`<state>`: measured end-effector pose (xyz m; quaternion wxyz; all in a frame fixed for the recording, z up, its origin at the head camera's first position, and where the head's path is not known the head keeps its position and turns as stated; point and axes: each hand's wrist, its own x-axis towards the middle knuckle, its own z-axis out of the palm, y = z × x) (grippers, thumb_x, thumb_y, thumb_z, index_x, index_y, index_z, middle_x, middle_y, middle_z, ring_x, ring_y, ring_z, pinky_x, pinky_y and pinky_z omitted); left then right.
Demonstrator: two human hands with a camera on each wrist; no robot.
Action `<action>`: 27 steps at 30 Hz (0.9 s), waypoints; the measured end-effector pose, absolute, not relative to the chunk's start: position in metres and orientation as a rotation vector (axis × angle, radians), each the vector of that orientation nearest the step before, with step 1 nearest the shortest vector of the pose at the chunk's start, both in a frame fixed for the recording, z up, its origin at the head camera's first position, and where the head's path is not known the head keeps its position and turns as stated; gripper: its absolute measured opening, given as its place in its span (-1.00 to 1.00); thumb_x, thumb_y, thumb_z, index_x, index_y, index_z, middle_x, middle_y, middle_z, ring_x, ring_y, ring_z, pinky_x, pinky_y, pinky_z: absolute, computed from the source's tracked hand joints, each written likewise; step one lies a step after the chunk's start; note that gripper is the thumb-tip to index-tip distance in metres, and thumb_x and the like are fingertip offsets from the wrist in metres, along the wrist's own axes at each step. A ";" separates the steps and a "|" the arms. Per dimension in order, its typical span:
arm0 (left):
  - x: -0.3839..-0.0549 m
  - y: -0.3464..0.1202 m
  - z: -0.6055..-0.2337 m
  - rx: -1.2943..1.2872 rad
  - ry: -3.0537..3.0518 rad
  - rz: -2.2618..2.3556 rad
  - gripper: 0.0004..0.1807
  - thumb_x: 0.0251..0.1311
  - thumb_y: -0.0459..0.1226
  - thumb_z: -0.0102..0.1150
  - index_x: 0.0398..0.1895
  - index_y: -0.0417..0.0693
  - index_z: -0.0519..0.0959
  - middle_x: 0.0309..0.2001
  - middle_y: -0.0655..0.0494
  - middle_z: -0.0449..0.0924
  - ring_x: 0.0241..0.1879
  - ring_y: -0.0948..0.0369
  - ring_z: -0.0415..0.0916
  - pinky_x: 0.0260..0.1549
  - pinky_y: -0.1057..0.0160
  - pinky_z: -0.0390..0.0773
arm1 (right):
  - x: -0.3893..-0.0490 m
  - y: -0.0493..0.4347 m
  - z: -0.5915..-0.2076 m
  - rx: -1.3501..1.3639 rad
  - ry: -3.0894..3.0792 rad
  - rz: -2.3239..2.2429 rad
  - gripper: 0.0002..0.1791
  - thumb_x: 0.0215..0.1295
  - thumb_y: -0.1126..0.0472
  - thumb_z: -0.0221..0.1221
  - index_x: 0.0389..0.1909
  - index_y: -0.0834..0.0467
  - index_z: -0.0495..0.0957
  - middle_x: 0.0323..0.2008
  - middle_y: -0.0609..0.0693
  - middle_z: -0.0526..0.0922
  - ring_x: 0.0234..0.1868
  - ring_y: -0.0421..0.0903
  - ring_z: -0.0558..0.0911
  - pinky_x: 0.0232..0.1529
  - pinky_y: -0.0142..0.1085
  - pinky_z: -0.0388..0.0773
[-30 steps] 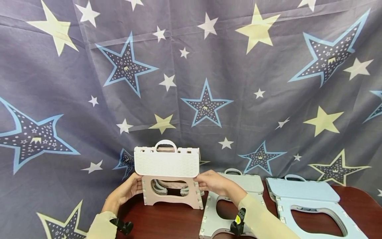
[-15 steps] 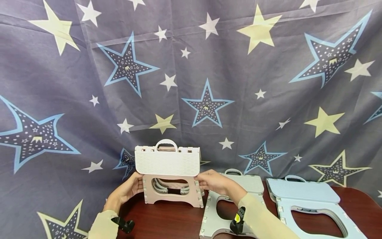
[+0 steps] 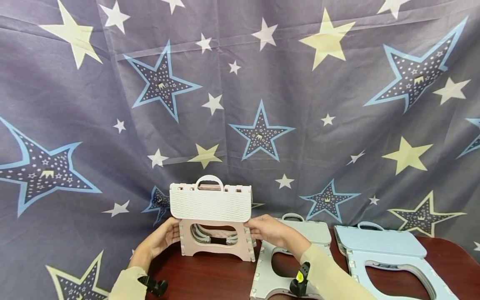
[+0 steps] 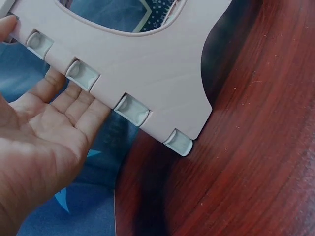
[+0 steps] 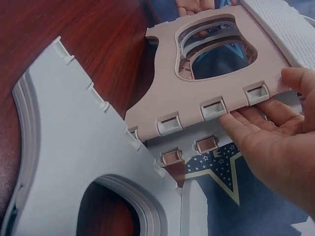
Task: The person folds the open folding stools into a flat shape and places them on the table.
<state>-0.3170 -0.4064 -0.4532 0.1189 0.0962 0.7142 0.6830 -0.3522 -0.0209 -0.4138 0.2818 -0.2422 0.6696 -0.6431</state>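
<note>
A folding step stool (image 3: 211,203), with a white textured top and a pale pink leg panel, stands unfolded on the table. My left hand (image 3: 160,238) holds its left side just under the top. In the left wrist view the thumb is at the panel's front and the fingers (image 4: 91,110) reach behind its hinged edge. On the opposite side my right hand (image 3: 271,230) grips the stool the same way. The right wrist view shows that thumb near the top and the fingers (image 5: 238,125) under the edge. Parts of the fingers are hidden behind the panel.
A grey-green folding stool (image 3: 268,266) stands close on the right, partly behind the right forearm. Farther right is a light blue folding stool (image 3: 382,241). The dark red wooden table (image 3: 202,279) borders a star-patterned curtain (image 3: 240,83) at the back.
</note>
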 end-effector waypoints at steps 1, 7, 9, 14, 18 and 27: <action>-0.316 -0.406 -0.453 0.288 2.081 2.007 -0.61 0.58 -0.12 -0.35 -0.01 0.14 0.58 -0.05 0.32 0.67 0.01 0.38 0.59 0.08 0.37 0.54 | -0.351 -0.021 -0.414 -0.640 1.801 -1.733 -0.43 0.47 0.22 0.03 0.32 0.57 0.33 0.45 0.49 0.23 0.49 0.38 0.23 0.45 0.12 0.26; -0.311 -0.401 -0.452 0.213 2.067 2.129 -0.68 0.57 -0.18 -0.25 -0.10 0.13 0.59 -0.15 0.33 0.71 -0.07 0.35 0.64 0.03 0.33 0.58 | -0.340 -0.020 -0.416 -0.598 1.922 -1.789 -0.48 0.48 0.23 0.03 0.24 0.59 0.40 0.32 0.47 0.44 0.37 0.31 0.45 0.35 0.04 0.44; -0.309 -0.398 -0.452 0.159 2.097 2.172 -0.74 0.55 -0.19 -0.18 -0.13 0.14 0.58 -0.19 0.34 0.70 -0.11 0.34 0.64 0.00 0.30 0.59 | -0.336 -0.020 -0.416 -0.574 2.000 -1.804 -0.53 0.47 0.22 0.08 0.18 0.54 0.49 0.20 0.40 0.57 0.23 0.22 0.61 0.27 -0.01 0.54; -0.304 -0.391 -0.451 0.062 2.208 2.239 -0.84 0.53 -0.21 -0.07 -0.10 0.13 0.55 -0.19 0.34 0.67 -0.12 0.32 0.63 -0.02 0.26 0.61 | -0.326 -0.025 -0.414 -0.526 2.226 -1.840 -0.67 0.35 0.17 0.26 -0.03 0.35 0.67 -0.17 0.10 0.73 -0.19 -0.15 0.65 -0.08 -0.25 0.63; -0.302 -0.388 -0.452 0.007 2.288 2.258 -0.88 0.52 -0.21 -0.01 -0.06 0.08 0.53 -0.16 0.32 0.65 -0.08 0.30 0.63 0.00 0.22 0.61 | -0.322 -0.029 -0.414 -0.513 2.339 -1.894 -0.71 0.29 0.19 0.33 -0.09 0.32 0.63 -0.21 0.09 0.75 -0.24 -0.18 0.65 -0.16 -0.27 0.57; -0.304 -0.384 -0.452 -0.072 2.338 2.251 -0.74 0.49 -0.19 0.02 0.17 0.07 0.42 -0.08 0.38 0.59 0.02 0.32 0.55 0.07 0.12 0.53 | -0.329 -0.031 -0.416 -0.515 2.382 -1.880 -0.45 0.30 0.11 0.35 0.25 0.23 0.49 0.10 0.21 0.62 0.10 0.07 0.63 0.07 -0.06 0.61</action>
